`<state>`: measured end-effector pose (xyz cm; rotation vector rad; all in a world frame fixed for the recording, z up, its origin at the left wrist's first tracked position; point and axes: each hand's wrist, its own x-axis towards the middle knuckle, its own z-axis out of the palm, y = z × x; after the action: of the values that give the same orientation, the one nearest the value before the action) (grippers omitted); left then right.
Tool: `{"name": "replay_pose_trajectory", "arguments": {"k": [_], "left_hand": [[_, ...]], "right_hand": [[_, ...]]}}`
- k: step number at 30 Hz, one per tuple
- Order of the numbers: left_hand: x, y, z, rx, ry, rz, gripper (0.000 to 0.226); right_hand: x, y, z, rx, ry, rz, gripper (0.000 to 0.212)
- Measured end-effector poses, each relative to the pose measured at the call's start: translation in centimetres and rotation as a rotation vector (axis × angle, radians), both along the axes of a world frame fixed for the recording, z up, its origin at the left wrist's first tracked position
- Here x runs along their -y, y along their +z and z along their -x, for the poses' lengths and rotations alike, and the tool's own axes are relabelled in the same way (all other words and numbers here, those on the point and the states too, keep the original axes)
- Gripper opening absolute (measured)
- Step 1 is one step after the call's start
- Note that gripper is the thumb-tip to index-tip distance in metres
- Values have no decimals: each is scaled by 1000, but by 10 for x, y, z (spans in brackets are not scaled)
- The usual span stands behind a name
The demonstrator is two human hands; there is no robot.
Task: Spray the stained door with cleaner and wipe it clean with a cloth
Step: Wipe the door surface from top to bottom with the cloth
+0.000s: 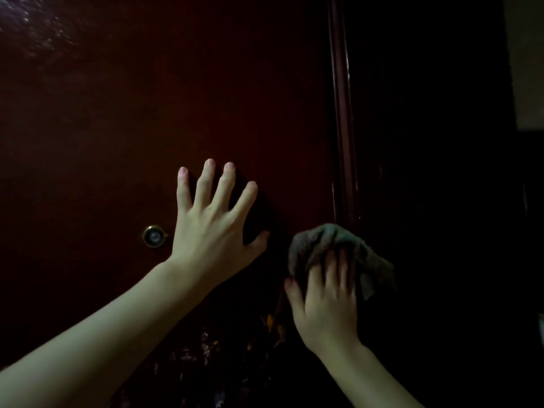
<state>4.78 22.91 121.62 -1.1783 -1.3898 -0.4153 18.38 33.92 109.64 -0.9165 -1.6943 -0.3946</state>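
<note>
Door (147,113), dark red-brown and dimly lit, fills the left and middle of the view, close in front of the person. At its upper left corner a patch of pale specks and smears (38,28) catches the light. Lower down, left of centre, a small brass peephole (153,236) sits in the panel, just beside the left hand.

Left hand (212,228) lies flat against the door with fingers straight and spread wide, thumb out to the right, holding nothing; its bare forearm runs down to the lower left corner. Below the hands, near the bottom edge, the door surface shows a mottled patch of light and orange flecks (235,343); too dark to tell what it is.

Right of the left hand, the right hand (326,301) grips a bunched grey cloth (338,245), fingers curled over it, and presses it at the door's right edge. The hand is blurred. The cloth overlaps the lower part of a rounded, glossy moulding (343,113) that runs vertically along that edge.

Beyond the moulding the frame area is nearly black. At the far right a strip of paler wall (530,54) shows.
</note>
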Motion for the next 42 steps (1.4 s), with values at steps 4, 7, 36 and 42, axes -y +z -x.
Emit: {"name": "replay_pose_trajectory", "arguments": {"k": [4, 7, 36, 42], "left_hand": [[-1, -1, -1, -15, 17, -1, 82], [0, -1, -1, -18, 21, 6, 83], [69, -46, 52, 311, 15, -94, 111], [92, -44, 66, 220, 12, 11, 105]], "right_hand": [[-1, 9, -7, 68, 43, 52, 57], [-9, 66, -9, 10, 24, -15, 65], [72, -48, 69, 301, 222, -85, 47], [31, -33, 46, -35, 62, 63, 60]]}}
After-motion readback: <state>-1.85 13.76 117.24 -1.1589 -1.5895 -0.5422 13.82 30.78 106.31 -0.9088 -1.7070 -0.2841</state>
